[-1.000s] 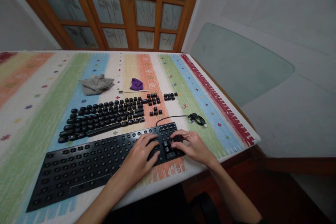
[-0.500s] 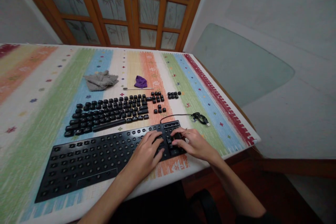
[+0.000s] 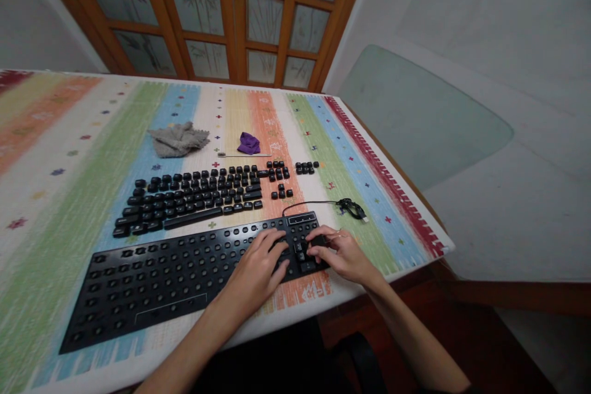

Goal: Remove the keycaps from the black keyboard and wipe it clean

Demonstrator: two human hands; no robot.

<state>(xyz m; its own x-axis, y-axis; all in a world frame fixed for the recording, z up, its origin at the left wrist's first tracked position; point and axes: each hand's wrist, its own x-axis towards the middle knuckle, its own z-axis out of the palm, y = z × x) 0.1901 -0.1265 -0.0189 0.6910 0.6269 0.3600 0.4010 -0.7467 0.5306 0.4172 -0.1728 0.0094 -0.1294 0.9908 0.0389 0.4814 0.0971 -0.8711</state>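
A black computer keyboard lies at a slant along the table's front edge, with most of its key posts bare. My left hand rests on its right part, fingers spread and flat. Over the number pad, my right hand is bent, with thumb and index finger pinched around what appears to be a black keycap, mostly hidden by the fingers. A few keycaps sit on the number pad beside those fingertips. Behind the keyboard, loose black keycaps are laid out in rows, a long space bar among them.
A coiled black cable lies right of the keyboard. Farther back are a grey cloth, a purple cloth and a thin brush-like stick. A striped cloth covers the table; a chair armrest is below.
My right hand has drawn slightly to the right over the number pad, still pinched, showing more of the keycaps there. My left hand stays on the keyboard.
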